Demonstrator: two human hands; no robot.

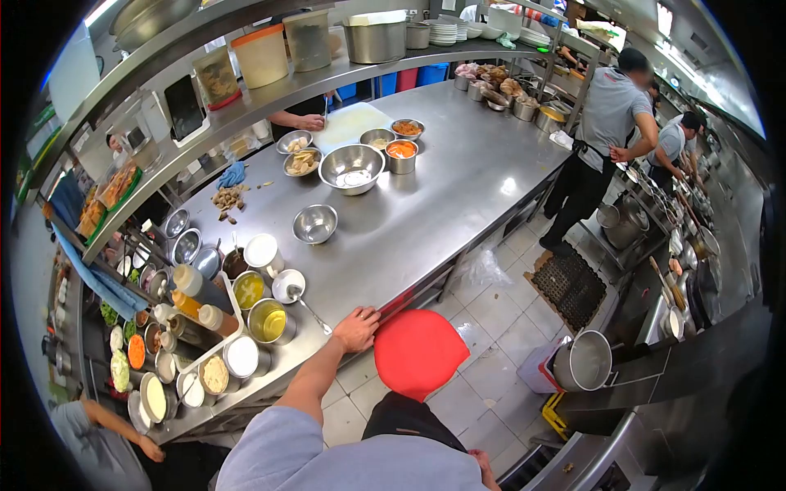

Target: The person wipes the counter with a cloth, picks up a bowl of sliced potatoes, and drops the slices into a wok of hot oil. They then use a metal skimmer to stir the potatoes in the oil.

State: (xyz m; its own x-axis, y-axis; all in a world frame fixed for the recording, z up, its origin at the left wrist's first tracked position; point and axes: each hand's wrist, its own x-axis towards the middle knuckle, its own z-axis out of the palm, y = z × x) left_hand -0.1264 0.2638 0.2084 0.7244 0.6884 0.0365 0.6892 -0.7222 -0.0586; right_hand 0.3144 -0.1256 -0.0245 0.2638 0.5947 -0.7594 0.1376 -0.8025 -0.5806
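My left hand [358, 329] lies on the front edge of the steel table [458, 196], fingers stretched out and nothing held. Close to it, a spoon [314, 313] leans out of a small white bowl [288, 286]. A steel pot with yellow liquid [272, 321] stands to the left. Beside my left hand is a red seat-like thing [420, 352], below the table edge. My right hand [483, 468] hangs low by my hip, mostly hidden, so its fingers cannot be made out.
Steel bowls [352, 168] and a white cutting board [354, 125] sit farther back, near another person's hand [311, 122]. Squeeze bottles [196, 282] crowd the left. A co-worker [614, 114] stands at right. A black floor mat [569, 286] and steel pot [583, 360] lie right.
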